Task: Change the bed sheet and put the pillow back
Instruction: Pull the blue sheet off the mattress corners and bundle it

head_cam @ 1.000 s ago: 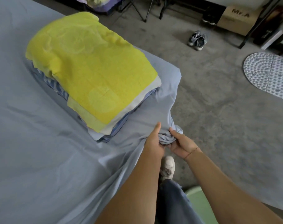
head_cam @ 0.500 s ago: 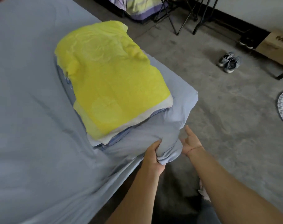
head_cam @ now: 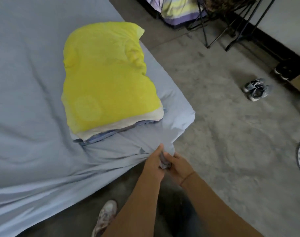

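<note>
- The left hand [head_cam: 153, 162] holds the bunched corner [head_cam: 164, 160] of the pale blue bed sheet [head_cam: 34, 86], thumb up along the cloth, as it did half a second ago.
- The right hand [head_cam: 178, 165], open and clear of the cloth half a second ago, now has its fingers curled round that bunch, touching the left hand.
- The bunch hangs just off the near edge of the bed, below the mattress corner [head_cam: 185, 113], and the sheet is pulled into creases toward it.
- The pillow [head_cam: 111, 133], blue-striped under a yellow towel [head_cam: 104, 79], lies on the sheet near that corner, as before.
- A pair of grey sneakers [head_cam: 256, 89] sits on the concrete floor [head_cam: 222, 134], well apart from the bed.
- The person's own shoe [head_cam: 106, 216] is beside the bed edge.
</note>
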A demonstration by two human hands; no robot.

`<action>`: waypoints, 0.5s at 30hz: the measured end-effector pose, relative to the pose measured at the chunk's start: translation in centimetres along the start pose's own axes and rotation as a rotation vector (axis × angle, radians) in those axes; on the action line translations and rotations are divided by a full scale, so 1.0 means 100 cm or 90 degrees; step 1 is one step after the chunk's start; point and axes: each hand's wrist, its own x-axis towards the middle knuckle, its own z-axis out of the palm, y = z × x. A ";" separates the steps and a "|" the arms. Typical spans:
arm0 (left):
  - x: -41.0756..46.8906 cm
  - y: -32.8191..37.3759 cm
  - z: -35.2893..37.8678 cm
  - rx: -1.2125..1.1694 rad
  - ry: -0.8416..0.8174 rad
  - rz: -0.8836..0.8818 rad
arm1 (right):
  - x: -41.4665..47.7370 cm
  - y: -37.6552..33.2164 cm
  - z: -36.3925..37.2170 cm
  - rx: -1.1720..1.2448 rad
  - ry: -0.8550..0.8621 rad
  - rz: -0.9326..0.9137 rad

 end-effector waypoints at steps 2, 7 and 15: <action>0.014 -0.008 0.006 0.003 0.052 0.015 | -0.004 -0.013 -0.013 -0.047 0.015 0.018; 0.037 -0.019 0.004 0.017 0.128 0.109 | -0.005 -0.050 -0.026 0.013 0.025 0.090; 0.022 -0.023 0.006 -0.047 0.016 0.060 | 0.026 -0.095 0.003 0.186 0.085 0.132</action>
